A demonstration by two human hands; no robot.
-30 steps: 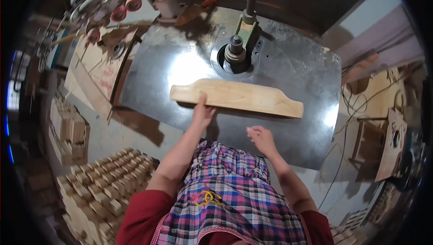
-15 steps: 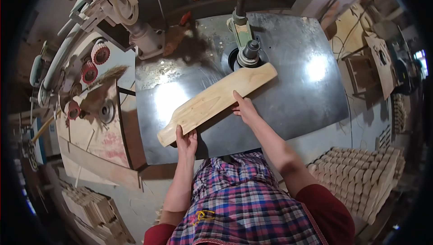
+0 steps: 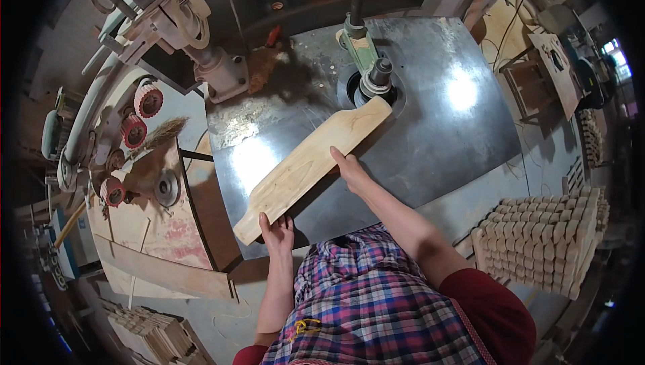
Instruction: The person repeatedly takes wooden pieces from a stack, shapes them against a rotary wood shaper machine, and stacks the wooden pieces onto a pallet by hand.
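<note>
A pale wooden board (image 3: 306, 163) with narrowed, rounded ends slants across the steel machine table (image 3: 430, 156). My left hand (image 3: 277, 234) grips its near left end, thumb on top and fingers beneath. Farther up the lower edge, my right hand (image 3: 351, 170) holds the board with its thumb on the upper face; its other fingers are mostly hidden underneath. The board's far end lies right by the spindle cutter (image 3: 377, 81), which rises from a round opening in the table. Whether wood and cutter touch, I cannot tell. A green guard arm (image 3: 363, 49) stands behind the spindle.
Stacked shaped wooden pieces (image 3: 537, 240) stand at the right, with another stack (image 3: 151, 335) at lower left. A feeder machine with red rollers (image 3: 134, 130) is on the left. A grey metal post mount (image 3: 222, 76) occupies the table's back left corner.
The board has turned to a steeper slant; its far end has shifted left and its near end down. Both hands moved with it, keeping their hold. The camera view has also shifted slightly.
</note>
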